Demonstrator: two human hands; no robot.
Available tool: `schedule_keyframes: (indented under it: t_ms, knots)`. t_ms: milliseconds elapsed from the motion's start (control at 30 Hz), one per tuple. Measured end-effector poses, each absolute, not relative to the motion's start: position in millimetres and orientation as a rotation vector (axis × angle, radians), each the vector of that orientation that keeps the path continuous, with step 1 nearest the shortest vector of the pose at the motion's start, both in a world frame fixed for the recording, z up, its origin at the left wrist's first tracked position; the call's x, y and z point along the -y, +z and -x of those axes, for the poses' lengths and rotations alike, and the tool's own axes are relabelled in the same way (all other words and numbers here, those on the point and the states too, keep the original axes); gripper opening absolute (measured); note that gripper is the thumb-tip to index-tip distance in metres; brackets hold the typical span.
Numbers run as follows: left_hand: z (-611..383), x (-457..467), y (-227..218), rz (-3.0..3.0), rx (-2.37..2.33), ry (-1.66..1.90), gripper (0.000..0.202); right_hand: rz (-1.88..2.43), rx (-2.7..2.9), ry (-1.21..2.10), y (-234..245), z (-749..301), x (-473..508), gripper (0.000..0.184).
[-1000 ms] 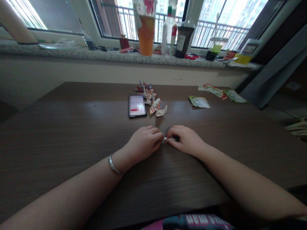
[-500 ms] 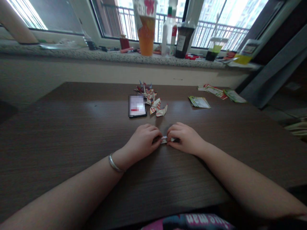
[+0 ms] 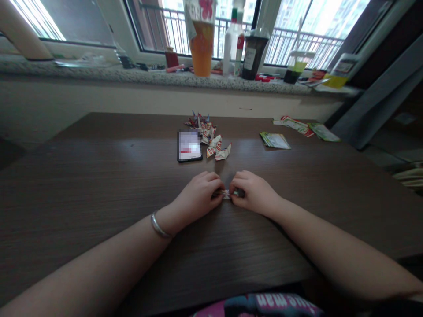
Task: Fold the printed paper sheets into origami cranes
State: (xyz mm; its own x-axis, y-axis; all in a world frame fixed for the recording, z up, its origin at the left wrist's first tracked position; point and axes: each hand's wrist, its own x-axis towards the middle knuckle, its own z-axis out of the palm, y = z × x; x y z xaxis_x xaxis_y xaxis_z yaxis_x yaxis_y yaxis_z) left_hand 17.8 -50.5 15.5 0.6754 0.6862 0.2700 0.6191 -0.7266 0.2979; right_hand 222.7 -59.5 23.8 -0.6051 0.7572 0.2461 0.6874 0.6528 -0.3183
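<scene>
Between my hands lies a small folded piece of paper (image 3: 226, 194), pale with some print, mostly covered by the fingers. My left hand (image 3: 205, 191), with a silver bangle (image 3: 158, 225) at the wrist, pinches its left end close to the tabletop. Its right end is pinched in my right hand (image 3: 253, 190), thumb and fingers closed. Just beyond the hands sit several folded paper shapes (image 3: 214, 146), cream with red print, in a loose row running back to a darker, spiky cluster (image 3: 198, 119).
A phone-like device (image 3: 189, 146) with a blurred screen lies left of the folded shapes. Right of them is a stack of printed paper pieces (image 3: 275, 140), with more flat wrappers (image 3: 297, 126) behind. Bottles and a tall orange drink cup (image 3: 202, 48) stand on the stone windowsill (image 3: 139, 75).
Both hands stay at the same spot on the table. Their fingers have shifted slightly around the folded paper, which shows at a slightly different angle.
</scene>
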Motion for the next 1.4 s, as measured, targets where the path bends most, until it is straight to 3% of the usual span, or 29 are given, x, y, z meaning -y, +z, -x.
schedule_keyframes:
  t_ms: [700, 867, 1000, 1400]
  knots:
    - [-18, 46, 13, -2.503, -0.988, 0.639, 0.006, 1.279, 2.263, 0.674, 20, -219, 57, 0.004]
    - [-18, 47, 14, -2.476, -0.992, 0.635, 0.008, 1.298, 2.049, 0.966, 17, -218, 56, 0.020]
    - [-19, 47, 13, -2.428, -1.059, 0.650, 0.002, 1.306, 2.076, 0.951, 13, -221, 53, 0.009]
    - [-15, 47, 15, -2.406, -0.924, 0.599, 0.023, 1.240, 2.052, 1.080, 9, -227, 50, 0.003]
